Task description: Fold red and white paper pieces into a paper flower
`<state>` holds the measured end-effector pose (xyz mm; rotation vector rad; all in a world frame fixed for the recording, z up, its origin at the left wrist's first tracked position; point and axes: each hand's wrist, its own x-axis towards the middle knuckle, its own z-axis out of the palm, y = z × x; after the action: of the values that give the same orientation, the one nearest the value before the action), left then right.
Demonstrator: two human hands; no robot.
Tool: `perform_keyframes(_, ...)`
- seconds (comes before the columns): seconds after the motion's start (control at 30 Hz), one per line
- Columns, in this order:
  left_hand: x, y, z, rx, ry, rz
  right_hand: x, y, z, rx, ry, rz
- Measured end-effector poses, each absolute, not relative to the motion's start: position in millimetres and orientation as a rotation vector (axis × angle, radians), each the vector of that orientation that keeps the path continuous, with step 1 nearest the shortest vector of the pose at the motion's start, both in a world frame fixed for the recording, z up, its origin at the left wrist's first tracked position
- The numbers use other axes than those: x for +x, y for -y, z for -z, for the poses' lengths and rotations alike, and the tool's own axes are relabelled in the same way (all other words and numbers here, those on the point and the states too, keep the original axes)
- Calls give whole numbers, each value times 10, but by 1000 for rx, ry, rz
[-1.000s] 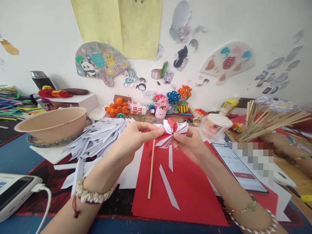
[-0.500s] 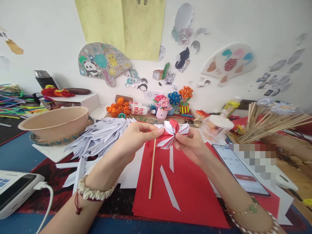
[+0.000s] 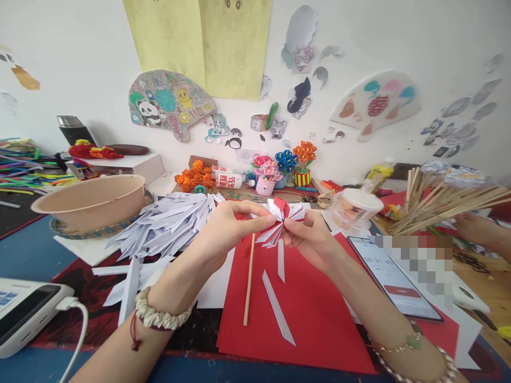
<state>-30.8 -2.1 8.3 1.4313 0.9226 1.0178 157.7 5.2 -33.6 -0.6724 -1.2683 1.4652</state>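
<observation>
A red and white folded paper flower [image 3: 275, 231], its pleated petals fanned out, is held up between both hands. My left hand [image 3: 243, 223] pinches its left side with thumb and forefinger. My right hand [image 3: 309, 234] grips it near the centre from the right, fingers closed behind the petals. Beneath lies a stack of red paper [image 3: 319, 324]. On that stack rest a thin wooden stick [image 3: 249, 287] and two white paper strips, the longer strip [image 3: 278, 308] nearer me.
Left of the hands lies a heap of folded white paper strips [image 3: 167, 223], beside a beige basin [image 3: 88, 199]. A phone with a timer [image 3: 395, 276] lies right. Wooden sticks [image 3: 443, 202] are bundled beyond it, near another person's hand [image 3: 477, 229]. A white charging device [image 3: 32, 314] stands front left.
My left hand has shifted right and closer to the flower's centre, and the flower has turned slightly. At the right edge, another person's hand now shows more clearly.
</observation>
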Motion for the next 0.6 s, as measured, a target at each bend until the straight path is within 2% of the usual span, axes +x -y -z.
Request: perform_keyframes(0.6,-267,44,-44,1540,-897,-1027,1602,-63,338,-645,1294,-1509)
